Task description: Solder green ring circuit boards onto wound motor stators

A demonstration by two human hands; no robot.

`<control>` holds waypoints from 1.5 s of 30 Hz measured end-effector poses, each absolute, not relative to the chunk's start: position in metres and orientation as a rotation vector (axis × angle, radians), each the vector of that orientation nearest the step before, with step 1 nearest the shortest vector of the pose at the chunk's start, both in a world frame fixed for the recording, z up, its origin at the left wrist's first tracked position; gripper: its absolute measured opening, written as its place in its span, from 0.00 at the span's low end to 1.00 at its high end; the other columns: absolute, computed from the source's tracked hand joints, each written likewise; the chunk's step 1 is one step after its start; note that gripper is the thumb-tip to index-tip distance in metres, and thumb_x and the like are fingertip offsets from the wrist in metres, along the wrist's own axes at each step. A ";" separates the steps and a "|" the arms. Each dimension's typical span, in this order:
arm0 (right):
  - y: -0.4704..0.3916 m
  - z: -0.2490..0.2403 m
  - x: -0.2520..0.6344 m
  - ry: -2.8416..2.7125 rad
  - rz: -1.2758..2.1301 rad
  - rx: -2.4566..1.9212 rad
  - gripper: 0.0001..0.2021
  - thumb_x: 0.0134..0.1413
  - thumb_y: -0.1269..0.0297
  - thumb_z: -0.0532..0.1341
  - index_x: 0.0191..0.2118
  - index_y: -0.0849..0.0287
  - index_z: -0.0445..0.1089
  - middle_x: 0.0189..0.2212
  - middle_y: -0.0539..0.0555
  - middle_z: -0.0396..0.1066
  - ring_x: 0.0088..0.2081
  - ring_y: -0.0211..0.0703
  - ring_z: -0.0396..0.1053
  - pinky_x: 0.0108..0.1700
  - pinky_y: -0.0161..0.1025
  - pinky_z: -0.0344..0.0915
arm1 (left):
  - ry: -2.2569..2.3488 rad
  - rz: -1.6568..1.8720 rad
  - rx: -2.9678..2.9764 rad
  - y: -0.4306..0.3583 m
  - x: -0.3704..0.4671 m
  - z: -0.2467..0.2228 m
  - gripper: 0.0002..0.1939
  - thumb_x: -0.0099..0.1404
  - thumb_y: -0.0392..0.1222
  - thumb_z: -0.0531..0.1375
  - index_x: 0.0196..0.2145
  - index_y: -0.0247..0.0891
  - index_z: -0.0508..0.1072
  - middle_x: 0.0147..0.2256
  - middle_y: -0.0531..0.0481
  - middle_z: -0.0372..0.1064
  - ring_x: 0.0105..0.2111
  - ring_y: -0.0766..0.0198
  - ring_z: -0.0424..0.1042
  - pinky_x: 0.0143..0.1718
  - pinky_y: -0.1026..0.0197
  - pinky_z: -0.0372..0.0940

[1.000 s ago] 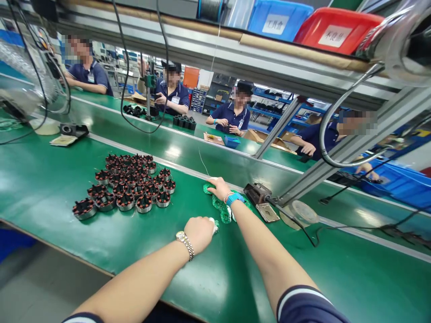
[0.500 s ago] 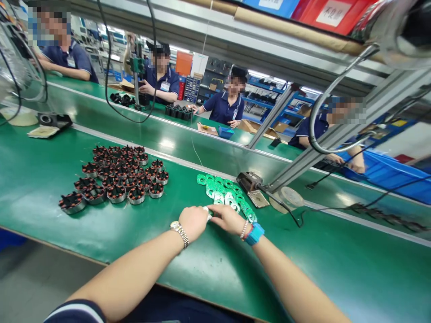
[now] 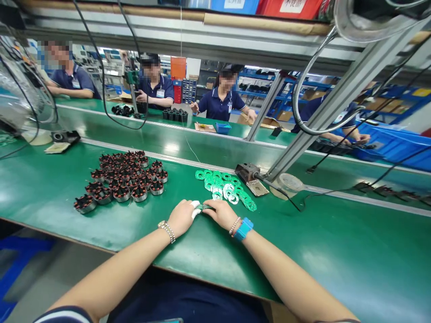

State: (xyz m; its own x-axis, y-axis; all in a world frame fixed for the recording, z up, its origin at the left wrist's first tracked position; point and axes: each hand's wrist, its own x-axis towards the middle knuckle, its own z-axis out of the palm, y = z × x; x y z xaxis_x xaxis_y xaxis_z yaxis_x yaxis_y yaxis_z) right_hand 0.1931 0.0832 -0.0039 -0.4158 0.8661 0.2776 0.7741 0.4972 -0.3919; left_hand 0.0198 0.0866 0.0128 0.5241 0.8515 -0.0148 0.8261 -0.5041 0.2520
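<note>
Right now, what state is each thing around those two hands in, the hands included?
Left hand: closed, gripping one end of the held stack
Right hand: closed, fingers on the other end
Held stack of green rings: between both hands
Loose green rings: spread flat, overlapping
Copper-wound cores: clustered, black prongs up
Wristwatch: worn, left wrist
Blue wristband: worn, right wrist

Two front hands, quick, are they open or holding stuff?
Left hand: closed, holding a small stack of thin, flat green pieces.
Right hand: closed, gripping the same stack's right end.
</note>
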 end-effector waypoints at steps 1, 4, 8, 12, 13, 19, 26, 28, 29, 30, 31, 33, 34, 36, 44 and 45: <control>0.084 -0.005 0.191 -2.288 0.265 -1.376 0.07 0.55 0.65 0.57 0.38 0.57 0.69 0.32 0.54 0.73 0.34 0.42 0.70 0.38 0.38 0.65 | 1.444 0.170 2.530 0.086 0.020 0.012 0.12 0.65 0.37 0.48 0.43 0.39 0.67 0.39 0.47 0.69 0.39 0.60 0.66 0.41 0.60 0.60; 0.087 -0.010 0.181 -2.253 0.216 -1.446 0.07 0.56 0.64 0.55 0.38 0.58 0.69 0.31 0.55 0.73 0.33 0.43 0.69 0.37 0.38 0.64 | 1.510 0.183 2.512 0.089 0.020 0.010 0.13 0.64 0.35 0.48 0.44 0.38 0.66 0.40 0.46 0.69 0.40 0.60 0.66 0.41 0.60 0.60; 0.094 -0.015 0.165 -2.256 0.177 -1.510 0.08 0.58 0.64 0.53 0.37 0.60 0.68 0.31 0.56 0.72 0.34 0.43 0.69 0.36 0.39 0.64 | 1.601 0.196 2.486 0.098 0.013 0.007 0.13 0.64 0.34 0.47 0.43 0.35 0.67 0.39 0.43 0.69 0.39 0.58 0.66 0.41 0.59 0.60; 0.118 -0.014 0.158 -2.322 0.180 -1.529 0.09 0.59 0.64 0.52 0.37 0.61 0.67 0.32 0.55 0.70 0.34 0.41 0.68 0.37 0.40 0.65 | 1.673 0.218 2.454 0.110 0.007 0.002 0.12 0.66 0.36 0.46 0.41 0.34 0.67 0.36 0.42 0.70 0.37 0.57 0.67 0.38 0.58 0.60; 0.129 -0.012 0.160 -2.352 0.191 -1.518 0.10 0.59 0.63 0.52 0.39 0.62 0.67 0.33 0.54 0.70 0.35 0.40 0.68 0.38 0.40 0.66 | 1.670 0.228 2.455 0.112 0.006 0.002 0.12 0.66 0.37 0.46 0.41 0.34 0.67 0.36 0.42 0.70 0.37 0.57 0.67 0.38 0.58 0.60; 0.202 0.004 0.180 -2.487 0.220 -1.442 0.11 0.58 0.61 0.54 0.44 0.60 0.65 0.44 0.55 0.66 0.41 0.40 0.67 0.43 0.44 0.66 | 1.609 0.316 2.500 0.116 0.004 -0.002 0.12 0.66 0.41 0.48 0.42 0.36 0.67 0.36 0.45 0.70 0.37 0.59 0.66 0.39 0.60 0.59; 0.214 0.007 0.191 -2.403 0.175 -1.407 0.18 0.53 0.62 0.58 0.51 0.59 0.61 0.52 0.60 0.59 0.52 0.51 0.59 0.52 0.53 0.58 | 1.569 0.431 2.508 0.119 0.002 -0.009 0.11 0.65 0.39 0.49 0.42 0.36 0.67 0.34 0.45 0.69 0.35 0.58 0.66 0.37 0.58 0.60; 0.197 0.006 0.189 -2.399 0.213 -1.373 0.19 0.53 0.64 0.59 0.52 0.58 0.61 0.52 0.60 0.61 0.51 0.50 0.60 0.52 0.51 0.59 | 1.547 0.463 2.501 0.119 0.001 -0.011 0.11 0.65 0.39 0.49 0.41 0.35 0.67 0.34 0.45 0.69 0.35 0.58 0.65 0.38 0.57 0.60; 0.186 0.004 0.187 -2.409 0.245 -1.347 0.19 0.53 0.65 0.58 0.52 0.57 0.61 0.50 0.59 0.63 0.48 0.48 0.63 0.50 0.48 0.61 | 1.536 0.479 2.495 0.120 0.001 -0.012 0.10 0.65 0.38 0.48 0.40 0.35 0.67 0.34 0.44 0.68 0.35 0.57 0.65 0.38 0.56 0.60; 0.174 0.003 0.184 -2.427 0.284 -1.318 0.19 0.53 0.66 0.58 0.52 0.56 0.62 0.46 0.57 0.67 0.43 0.45 0.66 0.46 0.45 0.63 | 1.525 0.496 2.489 0.120 0.001 -0.013 0.10 0.65 0.37 0.48 0.40 0.35 0.67 0.34 0.44 0.68 0.35 0.57 0.66 0.39 0.56 0.60; 0.162 0.001 0.180 -2.449 0.326 -1.289 0.19 0.52 0.66 0.59 0.51 0.55 0.63 0.41 0.54 0.70 0.38 0.42 0.69 0.42 0.41 0.65 | 1.512 0.515 2.482 0.119 0.001 -0.014 0.10 0.65 0.36 0.48 0.40 0.34 0.67 0.34 0.44 0.68 0.35 0.57 0.66 0.39 0.56 0.60; 0.140 -0.005 0.171 -2.455 0.376 -1.267 0.20 0.49 0.66 0.61 0.51 0.56 0.63 0.32 0.51 0.72 0.30 0.38 0.69 0.36 0.37 0.66 | 1.475 0.552 2.473 0.118 0.002 -0.015 0.10 0.64 0.34 0.47 0.41 0.33 0.66 0.34 0.43 0.68 0.36 0.57 0.66 0.40 0.55 0.60; 0.131 -0.008 0.167 -2.436 0.380 -1.276 0.20 0.50 0.66 0.61 0.50 0.58 0.63 0.30 0.51 0.72 0.29 0.38 0.68 0.35 0.36 0.66 | 1.449 0.569 2.473 0.117 0.002 -0.015 0.11 0.64 0.34 0.47 0.41 0.33 0.65 0.35 0.43 0.68 0.36 0.57 0.66 0.40 0.55 0.61; 0.119 -0.012 0.161 -2.390 0.368 -1.300 0.16 0.51 0.68 0.59 0.47 0.60 0.65 0.31 0.53 0.71 0.32 0.39 0.68 0.36 0.36 0.65 | 1.388 0.592 2.481 0.115 0.002 -0.016 0.11 0.64 0.34 0.48 0.42 0.34 0.65 0.36 0.44 0.69 0.37 0.58 0.67 0.41 0.57 0.62; 0.102 -0.009 0.175 -2.316 0.354 -1.329 0.06 0.52 0.67 0.60 0.37 0.59 0.69 0.32 0.53 0.70 0.35 0.38 0.67 0.38 0.35 0.63 | 1.310 0.573 2.511 0.111 -0.003 -0.017 0.12 0.62 0.39 0.52 0.43 0.38 0.70 0.38 0.48 0.73 0.40 0.59 0.70 0.43 0.59 0.64; 0.101 -0.008 0.175 -2.317 0.355 -1.332 0.07 0.50 0.66 0.61 0.37 0.59 0.69 0.33 0.52 0.70 0.35 0.38 0.67 0.38 0.34 0.63 | 1.315 0.569 2.510 0.110 -0.003 -0.017 0.12 0.62 0.39 0.52 0.42 0.39 0.70 0.38 0.49 0.73 0.40 0.60 0.71 0.44 0.60 0.64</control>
State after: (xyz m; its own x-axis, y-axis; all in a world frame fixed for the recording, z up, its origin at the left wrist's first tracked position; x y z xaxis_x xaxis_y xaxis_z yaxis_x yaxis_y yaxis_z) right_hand 0.1755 0.1006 -0.0085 -0.4376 0.8646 0.2467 0.7512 0.5024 -0.4281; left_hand -0.0026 0.1103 -0.0170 0.5163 0.8268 0.2232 0.7288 -0.5610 0.3925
